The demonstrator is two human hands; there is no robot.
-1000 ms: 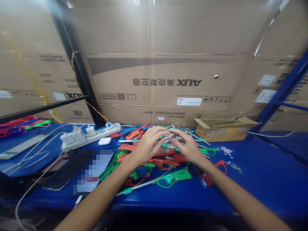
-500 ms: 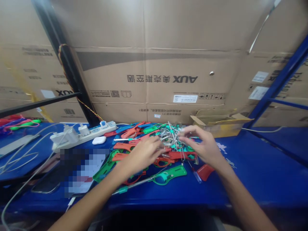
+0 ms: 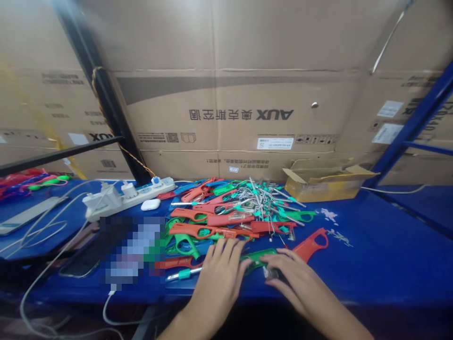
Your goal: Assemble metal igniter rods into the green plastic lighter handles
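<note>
At the bench's front edge, my left hand (image 3: 222,264) lies over a green lighter casing (image 3: 260,257), its thumb against the casing's left end and its fingers curled along the back. A metal tube with a teal collar (image 3: 184,274) runs out from under that hand to the left. My right hand (image 3: 293,274) is at the casing's right end. Between its thumb and bent fingers is a small clear part (image 3: 271,273), partly hidden. Behind both hands spreads a pile of orange, green and blue lighter casings (image 3: 193,231) with wired metal tubes (image 3: 260,198).
Behind my right hand lies an orange casing (image 3: 313,243). An open cardboard box (image 3: 322,186) stands at the back right, near pale scraps (image 3: 329,215). To the left are a power strip (image 3: 130,198), a white earbud case (image 3: 150,204), a phone (image 3: 79,262) and loose cables.
Both hands have come back from the pile to the front edge. My left hand now covers the green casing; my right hand holds a small clear part beside it. The view shifted slightly.
</note>
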